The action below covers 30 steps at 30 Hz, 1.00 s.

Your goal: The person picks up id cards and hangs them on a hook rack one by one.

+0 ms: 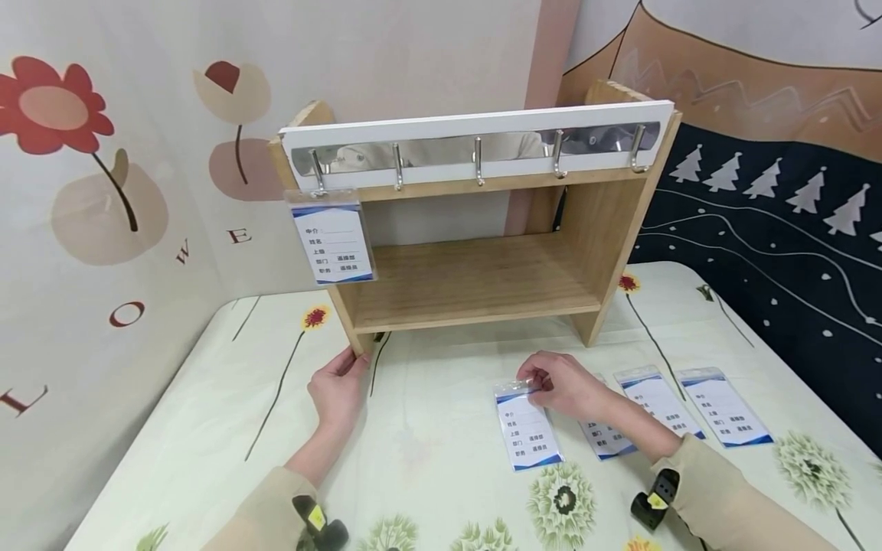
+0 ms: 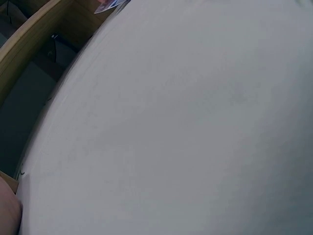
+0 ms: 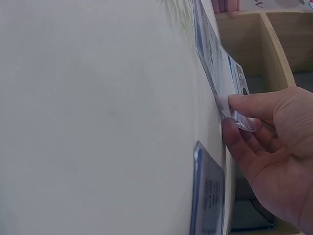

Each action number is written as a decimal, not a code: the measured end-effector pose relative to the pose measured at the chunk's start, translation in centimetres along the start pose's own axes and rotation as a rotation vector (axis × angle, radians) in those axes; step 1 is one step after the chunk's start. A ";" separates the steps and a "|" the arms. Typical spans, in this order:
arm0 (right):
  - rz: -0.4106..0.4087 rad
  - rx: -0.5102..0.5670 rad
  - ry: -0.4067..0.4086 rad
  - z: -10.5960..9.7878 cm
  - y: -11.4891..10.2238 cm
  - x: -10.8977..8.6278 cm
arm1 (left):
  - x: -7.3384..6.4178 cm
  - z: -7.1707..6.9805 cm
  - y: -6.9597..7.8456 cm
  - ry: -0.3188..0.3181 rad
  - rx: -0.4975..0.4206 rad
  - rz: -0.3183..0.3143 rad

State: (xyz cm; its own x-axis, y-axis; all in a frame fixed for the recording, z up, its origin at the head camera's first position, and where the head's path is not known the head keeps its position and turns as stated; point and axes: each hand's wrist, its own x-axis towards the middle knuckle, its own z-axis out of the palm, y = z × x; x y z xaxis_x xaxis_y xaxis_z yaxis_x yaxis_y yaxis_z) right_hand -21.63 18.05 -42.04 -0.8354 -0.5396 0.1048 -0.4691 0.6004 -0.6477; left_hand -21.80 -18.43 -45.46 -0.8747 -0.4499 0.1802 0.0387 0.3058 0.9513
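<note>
My right hand pinches the top edge of a badge holder, a clear sleeve with a white and blue card. In the right wrist view, the thumb lies on one face of this badge holder, fingers behind it. My left hand grips the foot of the left side panel of a wooden shelf; only a bit of that hand shows in the left wrist view. Another badge holder hangs from the leftmost hook of the white hook rail on the shelf's top.
Several more badge holders lie on the table to the right: one partly behind my right forearm, then one and another. A flowered cloth covers the table. Printed curtains stand behind the shelf.
</note>
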 end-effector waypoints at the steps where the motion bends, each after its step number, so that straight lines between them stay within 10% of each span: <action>1: 0.000 -0.002 0.002 0.0 0.0 0.0 | 0.0 0.0 0.0 0.000 -0.001 0.000; 30: -0.022 0.062 0.078 0.3 -0.7 0.6 | 0.1 0.1 -0.1 0.003 0.007 0.001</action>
State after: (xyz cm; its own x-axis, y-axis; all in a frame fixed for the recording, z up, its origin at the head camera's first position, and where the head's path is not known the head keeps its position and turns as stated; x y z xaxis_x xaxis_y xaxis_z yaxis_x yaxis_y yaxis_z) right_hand -21.72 17.15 -41.78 -0.8458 -0.5033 0.1768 -0.4713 0.5498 -0.6897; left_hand -21.94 -18.42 -45.52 -0.8734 -0.4520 0.1814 0.0359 0.3117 0.9495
